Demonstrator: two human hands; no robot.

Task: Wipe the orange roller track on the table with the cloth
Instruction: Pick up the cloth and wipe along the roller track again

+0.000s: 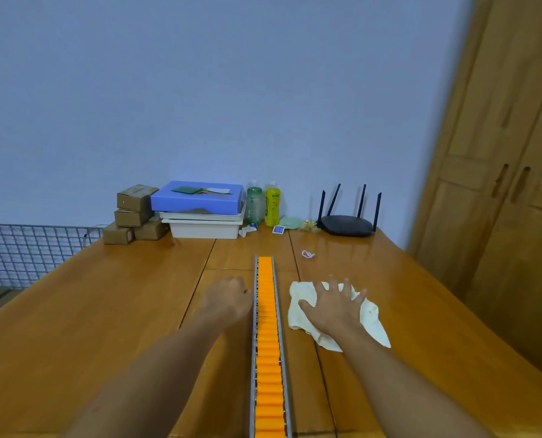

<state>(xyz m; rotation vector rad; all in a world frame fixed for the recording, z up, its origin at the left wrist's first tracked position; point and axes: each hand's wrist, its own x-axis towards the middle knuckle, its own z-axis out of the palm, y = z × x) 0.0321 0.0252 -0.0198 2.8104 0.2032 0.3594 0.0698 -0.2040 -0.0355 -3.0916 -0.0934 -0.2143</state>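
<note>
Right grip point(334, 306): fingers spread flat, palm down on the cloth point(372, 314), pressing it to the bench point(105, 311), nothing pinched. Left grip point(228, 297): fingers curled loosely, resting just left of the orange roller track point(267, 327), at or against its metal side rail; can't tell if it actually clamps the rail.

Track runs down the middle from the near edge away toward the far side, ending short of the clutter. Cloth lies crumpled just right of it, not on it. So I'd say wiping hasn't started.

Risks from here:
- rollers likely spin, so the cloth may skate or get dragged into gaps between rollers if pushed hard
- track looks loose on the bench; a one-handed wipe could slide it unless the left hand pins it
- loose cloth corner could snag on the rail edge

Far right of the track end: small pink loop point(307, 254). Far edge: cardboard boxes point(133, 213), blue box on trays point(198, 197), two bottles point(272, 203), router point(347, 224).
</note>
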